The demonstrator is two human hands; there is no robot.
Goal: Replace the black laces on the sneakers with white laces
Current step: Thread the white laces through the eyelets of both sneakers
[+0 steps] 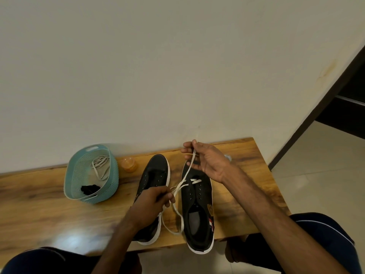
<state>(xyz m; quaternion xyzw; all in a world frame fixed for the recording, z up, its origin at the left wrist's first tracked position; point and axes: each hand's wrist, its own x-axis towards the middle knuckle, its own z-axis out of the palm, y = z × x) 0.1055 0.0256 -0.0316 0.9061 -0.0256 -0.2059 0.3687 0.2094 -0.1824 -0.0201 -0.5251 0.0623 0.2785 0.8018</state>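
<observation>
Two black sneakers with white soles lie side by side on the wooden table [49,196], toes toward the wall. The left sneaker [156,175] has bare eyelets. The right sneaker [199,210] has a white lace [178,212] through its eyelets nearest the toe. My right hand [207,163] pinches one end of that lace, raised above the toe. My left hand [152,204] grips the other end between the shoes, and a loop of it hangs on the table.
A teal perforated basket [73,175] stands at the left, holding another white lace [100,165] and bunched black laces [89,189]. A small orange lidded jar [129,164] sits near the wall. My knees are at the table's front edge.
</observation>
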